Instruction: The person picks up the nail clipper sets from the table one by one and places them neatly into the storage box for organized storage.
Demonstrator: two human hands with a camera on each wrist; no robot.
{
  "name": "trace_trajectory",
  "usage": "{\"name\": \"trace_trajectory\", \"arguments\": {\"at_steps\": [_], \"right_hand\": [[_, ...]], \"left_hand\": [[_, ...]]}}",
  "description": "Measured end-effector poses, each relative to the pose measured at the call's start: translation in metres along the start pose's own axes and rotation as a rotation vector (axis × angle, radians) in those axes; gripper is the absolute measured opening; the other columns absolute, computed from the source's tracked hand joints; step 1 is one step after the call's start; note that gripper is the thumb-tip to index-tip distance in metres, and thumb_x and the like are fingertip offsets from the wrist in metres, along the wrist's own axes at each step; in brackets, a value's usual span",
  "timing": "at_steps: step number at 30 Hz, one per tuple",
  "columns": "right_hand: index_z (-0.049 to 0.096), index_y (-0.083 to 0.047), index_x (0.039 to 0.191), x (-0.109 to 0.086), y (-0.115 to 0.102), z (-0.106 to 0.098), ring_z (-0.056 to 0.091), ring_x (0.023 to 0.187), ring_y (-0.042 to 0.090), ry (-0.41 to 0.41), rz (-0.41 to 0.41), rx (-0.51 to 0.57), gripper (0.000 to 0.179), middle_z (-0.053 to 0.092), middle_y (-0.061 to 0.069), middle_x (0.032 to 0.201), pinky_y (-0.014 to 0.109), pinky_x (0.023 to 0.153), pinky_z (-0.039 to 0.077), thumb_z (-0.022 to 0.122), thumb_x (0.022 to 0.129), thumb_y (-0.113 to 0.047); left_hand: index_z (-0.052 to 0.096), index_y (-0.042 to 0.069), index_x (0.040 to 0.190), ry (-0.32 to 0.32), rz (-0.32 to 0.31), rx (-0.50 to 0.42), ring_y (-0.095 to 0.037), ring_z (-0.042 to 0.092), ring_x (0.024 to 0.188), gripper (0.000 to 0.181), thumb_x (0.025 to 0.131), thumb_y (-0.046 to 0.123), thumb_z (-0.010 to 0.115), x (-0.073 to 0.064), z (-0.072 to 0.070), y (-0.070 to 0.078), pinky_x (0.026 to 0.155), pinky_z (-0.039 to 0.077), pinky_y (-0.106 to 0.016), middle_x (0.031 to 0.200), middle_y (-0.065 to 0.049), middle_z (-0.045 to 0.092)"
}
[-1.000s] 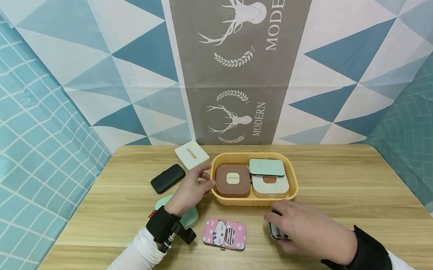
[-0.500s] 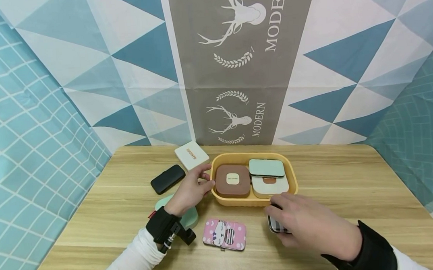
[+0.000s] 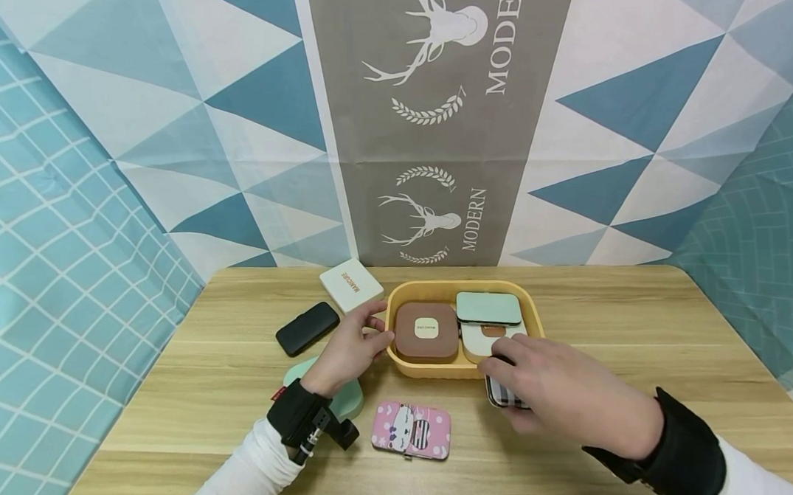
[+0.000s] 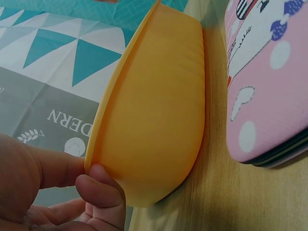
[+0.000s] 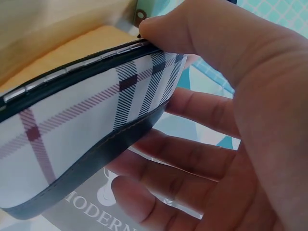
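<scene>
My left hand [image 3: 348, 349] pinches the left end of a yellow plastic basket [image 3: 435, 371] between thumb and fingers, seen closely at the basket wall [image 4: 149, 106] in the left wrist view. My right hand [image 3: 569, 395] holds a plaid hinged case [image 5: 86, 110], white with dark trim, by its edge, just in front of the basket's right half. Inside the basket lie a brown rounded case [image 3: 410, 350], a cream case [image 3: 475, 342] and, on top of that, a mint flat case [image 3: 488, 308]. The right hand hides much of the plaid case in the head view.
A pink cat-print case [image 3: 431, 423] lies on the wooden table [image 3: 639, 318] before the basket. To the left are a black case [image 3: 307, 329], a white box [image 3: 353, 282] and a green case [image 3: 350, 399] partly under my left wrist. Patterned cloth hangs behind.
My right hand has lifted the plaid case and carried it away from me, up to the front wall of the basket. My left hand has stayed on the basket.
</scene>
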State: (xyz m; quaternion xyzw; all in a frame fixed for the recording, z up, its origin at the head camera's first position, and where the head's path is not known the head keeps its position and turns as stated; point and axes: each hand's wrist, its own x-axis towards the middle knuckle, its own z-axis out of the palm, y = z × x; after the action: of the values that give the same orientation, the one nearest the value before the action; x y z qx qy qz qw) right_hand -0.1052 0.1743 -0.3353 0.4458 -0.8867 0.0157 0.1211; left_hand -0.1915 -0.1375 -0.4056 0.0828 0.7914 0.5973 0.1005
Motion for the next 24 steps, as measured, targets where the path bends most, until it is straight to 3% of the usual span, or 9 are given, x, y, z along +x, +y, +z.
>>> {"name": "trace_trajectory", "arguments": {"at_steps": [7,15,24], "right_hand": [[0.072,-0.009,0.119,0.006,0.007,-0.002,0.069,0.103,0.025,0.042,-0.002,-0.024,0.050,0.067,0.014,0.122,0.040,0.081,0.061,0.090,0.076,-0.027],[0.073,-0.008,0.117,0.012,0.014,-0.005,0.064,0.091,0.020,0.055,0.002,-0.037,0.048,0.067,0.008,0.109,0.037,0.075,0.060,0.091,0.075,-0.024],[0.074,-0.006,0.118,0.019,0.021,-0.007,0.061,0.087,0.019,0.070,0.005,-0.027,0.049,0.065,0.008,0.106,0.035,0.073,0.059,0.091,0.075,-0.022]], "left_hand": [[0.045,-0.004,0.155,-0.001,0.007,-0.004,-0.024,0.060,0.077,0.054,0.104,-0.003,0.063,0.000,0.000,-0.001,0.065,0.050,-0.028,0.110,-0.016,0.054],[0.045,-0.004,0.154,-0.005,0.011,-0.007,-0.024,0.059,0.076,0.054,0.104,-0.003,0.063,0.001,0.000,-0.001,0.064,0.049,-0.027,0.110,-0.016,0.054],[0.045,-0.005,0.154,-0.006,0.014,-0.007,-0.024,0.060,0.077,0.053,0.104,-0.003,0.063,0.001,0.000,-0.001,0.065,0.050,-0.028,0.110,-0.016,0.054]]}}
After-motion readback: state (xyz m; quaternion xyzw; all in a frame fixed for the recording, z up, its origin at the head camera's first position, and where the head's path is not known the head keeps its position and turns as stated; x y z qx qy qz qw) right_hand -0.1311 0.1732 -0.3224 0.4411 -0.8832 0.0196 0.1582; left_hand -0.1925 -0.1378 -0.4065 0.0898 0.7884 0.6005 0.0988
